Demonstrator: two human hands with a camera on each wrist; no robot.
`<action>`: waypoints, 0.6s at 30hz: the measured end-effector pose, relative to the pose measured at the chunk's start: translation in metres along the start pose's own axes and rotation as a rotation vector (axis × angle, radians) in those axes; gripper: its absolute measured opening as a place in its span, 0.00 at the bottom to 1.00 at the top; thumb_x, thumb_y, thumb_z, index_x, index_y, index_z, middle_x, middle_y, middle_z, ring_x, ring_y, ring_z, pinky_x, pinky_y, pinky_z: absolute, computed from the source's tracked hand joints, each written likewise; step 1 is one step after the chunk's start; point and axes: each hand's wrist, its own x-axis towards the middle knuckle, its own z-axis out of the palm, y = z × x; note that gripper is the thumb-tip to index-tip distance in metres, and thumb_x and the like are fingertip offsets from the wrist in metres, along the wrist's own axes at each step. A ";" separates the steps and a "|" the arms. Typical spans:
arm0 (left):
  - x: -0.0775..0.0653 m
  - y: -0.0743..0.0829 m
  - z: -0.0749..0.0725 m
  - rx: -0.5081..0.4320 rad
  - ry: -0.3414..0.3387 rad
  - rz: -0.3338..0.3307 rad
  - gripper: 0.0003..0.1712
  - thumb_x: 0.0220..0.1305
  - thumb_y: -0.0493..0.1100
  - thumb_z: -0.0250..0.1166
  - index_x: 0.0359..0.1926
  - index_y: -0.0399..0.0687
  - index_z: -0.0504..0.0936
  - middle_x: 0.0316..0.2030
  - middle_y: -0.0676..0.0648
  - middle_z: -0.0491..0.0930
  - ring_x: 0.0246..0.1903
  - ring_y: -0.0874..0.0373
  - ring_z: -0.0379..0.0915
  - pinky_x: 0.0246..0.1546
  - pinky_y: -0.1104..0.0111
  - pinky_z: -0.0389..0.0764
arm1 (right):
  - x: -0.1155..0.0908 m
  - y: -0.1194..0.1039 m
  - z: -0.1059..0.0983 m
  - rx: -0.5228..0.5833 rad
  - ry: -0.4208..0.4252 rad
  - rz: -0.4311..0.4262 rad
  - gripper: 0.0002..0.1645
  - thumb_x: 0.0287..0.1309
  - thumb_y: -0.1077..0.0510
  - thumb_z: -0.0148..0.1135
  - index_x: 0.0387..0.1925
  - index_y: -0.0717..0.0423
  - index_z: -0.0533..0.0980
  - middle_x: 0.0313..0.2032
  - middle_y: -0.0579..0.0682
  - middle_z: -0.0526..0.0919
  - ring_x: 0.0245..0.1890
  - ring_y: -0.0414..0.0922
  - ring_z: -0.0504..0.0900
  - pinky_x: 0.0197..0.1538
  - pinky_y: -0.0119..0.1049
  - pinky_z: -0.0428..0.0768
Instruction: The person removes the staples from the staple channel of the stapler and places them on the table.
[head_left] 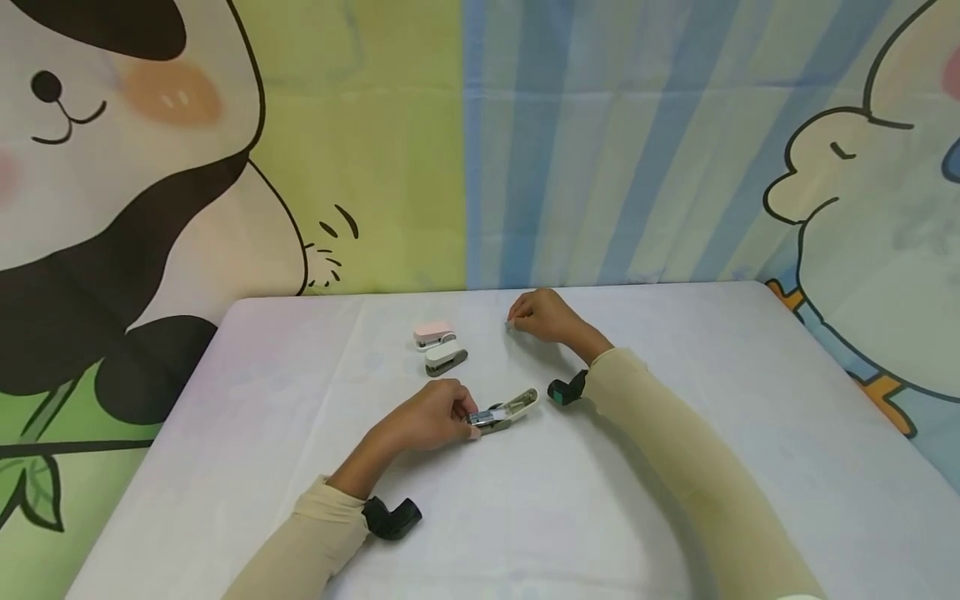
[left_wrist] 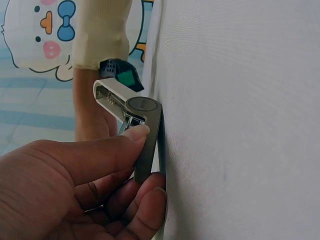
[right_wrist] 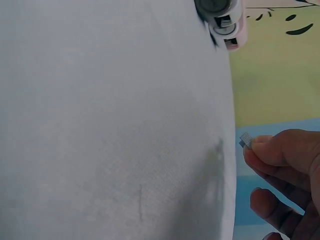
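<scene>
My left hand [head_left: 433,417] holds an opened stapler [head_left: 510,410] just over the table, thumb on one side and fingers round the other. In the left wrist view the stapler [left_wrist: 148,135] has its white top swung back from the grey base, and the metal inside shows near the thumb. Farther back, my right hand [head_left: 549,317] pinches a small strip of staples [right_wrist: 246,140] between thumb and forefinger, above the table's far part. The other fingers of that hand are loosely bent.
A white stapler [head_left: 446,357] and a pink stapler [head_left: 432,333] stand side by side, beyond the left hand. The white-covered table [head_left: 600,517] ends at a curtain [head_left: 585,150] with cartoon animals. Each wrist carries a black camera [head_left: 393,518].
</scene>
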 end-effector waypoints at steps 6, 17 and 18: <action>0.000 0.004 0.000 -0.005 -0.012 -0.001 0.09 0.55 0.35 0.73 0.36 0.39 0.81 0.30 0.51 0.77 0.31 0.60 0.73 0.34 0.66 0.75 | 0.014 0.006 0.000 -0.023 -0.029 0.031 0.09 0.59 0.67 0.62 0.28 0.65 0.86 0.39 0.56 0.85 0.44 0.51 0.80 0.45 0.44 0.76; 0.000 0.002 -0.001 0.020 -0.008 0.004 0.09 0.56 0.36 0.73 0.36 0.39 0.81 0.30 0.52 0.76 0.31 0.61 0.73 0.34 0.66 0.75 | 0.018 0.010 -0.001 -0.089 -0.098 0.044 0.07 0.61 0.64 0.64 0.33 0.61 0.87 0.44 0.56 0.85 0.48 0.51 0.80 0.48 0.43 0.76; 0.000 0.001 -0.001 0.018 -0.007 0.002 0.09 0.56 0.36 0.73 0.36 0.39 0.81 0.30 0.52 0.76 0.31 0.61 0.73 0.34 0.66 0.75 | 0.018 0.010 -0.001 -0.094 -0.106 0.044 0.06 0.62 0.64 0.64 0.35 0.60 0.87 0.45 0.56 0.85 0.48 0.51 0.80 0.48 0.43 0.76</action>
